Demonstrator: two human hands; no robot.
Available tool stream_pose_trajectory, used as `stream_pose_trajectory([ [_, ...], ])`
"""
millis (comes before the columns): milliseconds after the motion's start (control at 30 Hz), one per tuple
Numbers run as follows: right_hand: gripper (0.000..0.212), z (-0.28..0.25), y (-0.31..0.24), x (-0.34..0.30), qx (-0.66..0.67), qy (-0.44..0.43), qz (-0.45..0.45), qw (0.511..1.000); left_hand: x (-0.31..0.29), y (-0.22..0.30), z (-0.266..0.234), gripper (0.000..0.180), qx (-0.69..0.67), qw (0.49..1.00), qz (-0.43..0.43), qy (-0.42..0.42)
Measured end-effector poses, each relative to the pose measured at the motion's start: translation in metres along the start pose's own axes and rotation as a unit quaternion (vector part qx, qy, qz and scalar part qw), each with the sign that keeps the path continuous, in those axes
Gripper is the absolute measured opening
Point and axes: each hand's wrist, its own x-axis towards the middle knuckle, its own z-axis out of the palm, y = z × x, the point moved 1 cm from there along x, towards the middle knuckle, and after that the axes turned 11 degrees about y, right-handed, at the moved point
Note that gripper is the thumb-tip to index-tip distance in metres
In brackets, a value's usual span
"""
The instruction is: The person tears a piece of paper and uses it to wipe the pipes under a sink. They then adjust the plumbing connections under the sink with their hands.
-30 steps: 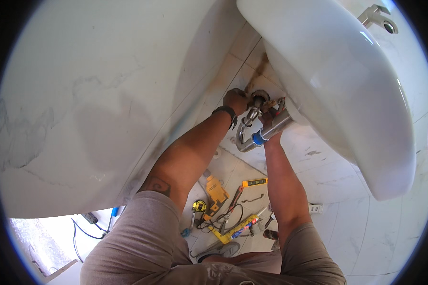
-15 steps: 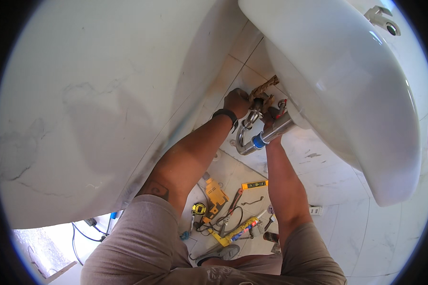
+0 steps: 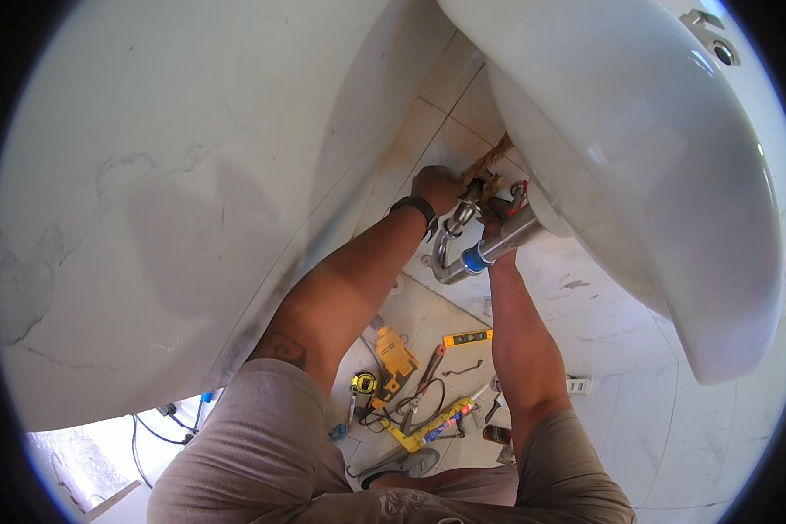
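Observation:
My left hand (image 3: 437, 188) is closed beside the upper end of a chrome drain trap (image 3: 444, 262) under the white washbasin (image 3: 620, 148). A crumpled, twisted brown strip (image 3: 496, 155), perhaps paper, stretches from near its fingers toward the upper right. What the fingers grip is hidden. My right hand (image 3: 492, 229) reaches up behind the wide chrome pipe (image 3: 520, 234), with its fingers mostly out of sight at the dark pipe end. A blue band (image 3: 474, 260) circles the pipe joint. Something red (image 3: 520, 189) shows just right of my right hand.
On the tiled floor lie a yellow power drill (image 3: 396, 356), a yellow spirit level (image 3: 468, 337), a tape measure (image 3: 363, 382), a sealant tube (image 3: 441, 421) and red-handled pliers (image 3: 431, 365). A white power strip (image 3: 578, 385) rests to the right. The wall (image 3: 166, 210) rises close on the left.
The brown strip near my left hand has shifted slightly and shows less beside the fingers. Both hands stay at the pipe, and the view has tilted a little.

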Motion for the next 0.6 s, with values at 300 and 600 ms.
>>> stream_pose_trajectory([
  [300, 0.032, 0.0, 0.01, 0.004, -0.022, 0.004, -0.021, 1.0, 0.008, 0.01, 0.004, 0.023, 0.361, 0.917, 0.151, -0.081],
  [600, 0.028, -0.001, 0.022, 0.009, -0.051, 0.0, -0.042, 0.998, 0.008, 0.037, -0.02, 0.017, 0.259, 0.952, 0.129, -0.096],
])
